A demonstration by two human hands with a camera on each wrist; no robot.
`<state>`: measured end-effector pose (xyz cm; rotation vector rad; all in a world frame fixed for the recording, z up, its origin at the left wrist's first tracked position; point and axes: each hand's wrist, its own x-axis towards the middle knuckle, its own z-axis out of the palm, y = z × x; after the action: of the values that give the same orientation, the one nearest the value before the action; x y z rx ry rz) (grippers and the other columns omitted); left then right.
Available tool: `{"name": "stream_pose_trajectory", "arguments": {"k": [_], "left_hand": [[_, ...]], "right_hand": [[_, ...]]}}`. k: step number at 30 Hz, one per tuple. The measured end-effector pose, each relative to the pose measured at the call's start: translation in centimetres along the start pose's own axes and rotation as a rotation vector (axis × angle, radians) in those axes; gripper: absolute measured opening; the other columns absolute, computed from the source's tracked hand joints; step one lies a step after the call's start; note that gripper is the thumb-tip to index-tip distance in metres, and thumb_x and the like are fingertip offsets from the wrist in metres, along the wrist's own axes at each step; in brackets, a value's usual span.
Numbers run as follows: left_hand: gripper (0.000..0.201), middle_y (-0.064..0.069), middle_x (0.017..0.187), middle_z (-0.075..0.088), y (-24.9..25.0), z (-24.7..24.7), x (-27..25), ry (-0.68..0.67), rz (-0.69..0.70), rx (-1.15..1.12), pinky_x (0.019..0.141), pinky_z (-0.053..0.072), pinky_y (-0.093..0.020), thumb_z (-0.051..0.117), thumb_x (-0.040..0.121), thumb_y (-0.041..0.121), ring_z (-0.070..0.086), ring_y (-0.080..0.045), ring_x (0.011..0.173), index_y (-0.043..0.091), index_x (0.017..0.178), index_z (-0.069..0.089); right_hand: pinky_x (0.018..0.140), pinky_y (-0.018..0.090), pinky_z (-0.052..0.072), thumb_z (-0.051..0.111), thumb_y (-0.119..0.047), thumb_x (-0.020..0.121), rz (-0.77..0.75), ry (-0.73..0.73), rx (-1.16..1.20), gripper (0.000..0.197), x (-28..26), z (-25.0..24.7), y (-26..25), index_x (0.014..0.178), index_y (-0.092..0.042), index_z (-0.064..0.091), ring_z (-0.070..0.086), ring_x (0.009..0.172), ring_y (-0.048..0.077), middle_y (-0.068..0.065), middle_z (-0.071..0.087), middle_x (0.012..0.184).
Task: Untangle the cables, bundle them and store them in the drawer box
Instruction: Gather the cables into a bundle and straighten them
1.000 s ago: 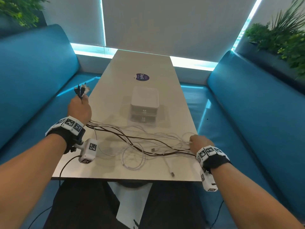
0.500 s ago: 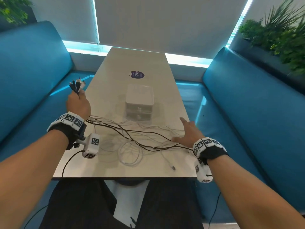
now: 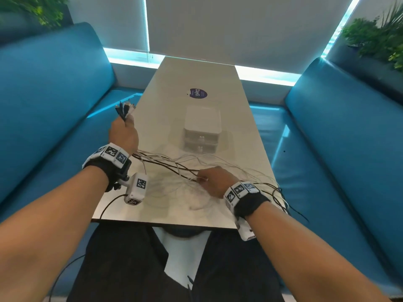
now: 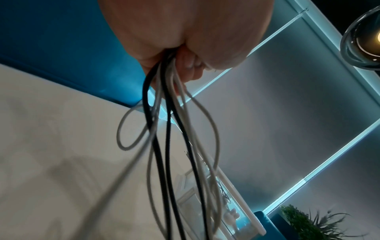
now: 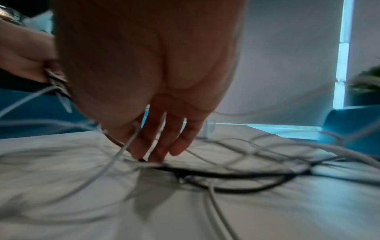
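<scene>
My left hand (image 3: 123, 134) is raised over the table's left edge and grips a bunch of black and white cables (image 3: 170, 164) near their ends. The connectors (image 3: 124, 109) stick up out of that fist. In the left wrist view the left hand (image 4: 185, 32) is closed on the cables (image 4: 166, 129), which hang down in loops. My right hand (image 3: 212, 179) is on the tangle at mid-table. In the right wrist view its fingers (image 5: 156, 152) point straight down and touch the cables (image 5: 246, 175). The white drawer box (image 3: 202, 127) stands behind them, drawers closed.
The long pale table (image 3: 196, 73) carries a purple round sticker (image 3: 197, 93) beyond the box. Some cable loops (image 3: 281, 197) hang over the table's right edge. Blue benches (image 3: 43, 105) flank both sides, and plants (image 3: 375, 33) stand at the back.
My right hand let go of the cables at the right edge, opened, and moved left onto the middle of the tangle. The left hand has kept its grip and stayed in place.
</scene>
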<state>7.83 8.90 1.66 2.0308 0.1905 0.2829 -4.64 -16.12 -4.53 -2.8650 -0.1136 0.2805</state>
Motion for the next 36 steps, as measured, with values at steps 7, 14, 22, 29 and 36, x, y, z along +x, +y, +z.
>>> {"name": "stream_pose_trajectory", "arguments": {"k": [7, 14, 22, 29, 36], "left_hand": [[0.043, -0.028, 0.115, 0.063, -0.4, -1.1, 1.4, 0.067, 0.034, 0.003, 0.089, 0.048, -0.048, 0.039, 0.105, 0.033, 0.059, -0.046, 0.105, -0.001, 0.123, 0.06], [0.044, -0.027, 0.122, 0.061, 1.1, 0.6, 0.7, 0.071, 0.017, 0.017, 0.088, 0.042, -0.043, 0.038, 0.107, 0.031, 0.056, -0.044, 0.113, -0.005, 0.123, 0.058], [0.044, -0.03, 0.122, 0.061, 0.5, 0.3, 1.3, 0.112, 0.033, 0.051, 0.093, 0.043, -0.047, 0.038, 0.107, 0.029, 0.055, -0.048, 0.111, -0.007, 0.121, 0.058], [0.044, -0.029, 0.123, 0.061, 0.6, 0.1, 0.8, 0.102, 0.012, 0.03, 0.092, 0.043, -0.046, 0.038, 0.107, 0.031, 0.055, -0.047, 0.113, -0.005, 0.122, 0.058], [0.043, -0.029, 0.125, 0.06, 0.8, -0.3, 1.2, 0.108, 0.02, 0.025, 0.093, 0.043, -0.046, 0.038, 0.107, 0.029, 0.054, -0.047, 0.114, -0.006, 0.124, 0.057]], "right_hand": [[0.087, 0.036, 0.05, 0.047, -0.031, 0.093, 0.209, 0.012, -0.033, 0.02, -1.7, -1.3, 4.9, 0.098, -0.032, 0.066, 0.062, 0.101, 0.027, 0.003, 0.068, 0.105], [0.073, 0.035, 0.044, 0.05, -0.03, 0.093, 0.312, 0.087, -0.181, 0.009, -3.1, -2.6, 7.2, 0.099, -0.023, 0.051, 0.061, 0.093, 0.032, 0.008, 0.061, 0.105], [0.07, 0.03, 0.043, 0.07, -0.037, 0.084, 0.324, 0.087, 0.012, 0.025, -4.1, -3.7, 9.0, 0.072, -0.029, 0.05, 0.057, 0.085, 0.027, 0.007, 0.062, 0.093], [0.075, 0.036, 0.054, 0.046, -0.038, 0.096, 0.425, 0.104, -0.07, 0.02, -4.0, -4.2, 9.0, 0.094, -0.02, 0.055, 0.067, 0.082, 0.026, 0.004, 0.067, 0.096], [0.058, 0.023, 0.042, 0.067, -0.02, 0.081, 0.462, 0.019, -0.081, 0.017, -5.0, -4.2, 10.3, 0.071, -0.027, 0.055, 0.063, 0.081, 0.024, 0.006, 0.064, 0.097]]}}
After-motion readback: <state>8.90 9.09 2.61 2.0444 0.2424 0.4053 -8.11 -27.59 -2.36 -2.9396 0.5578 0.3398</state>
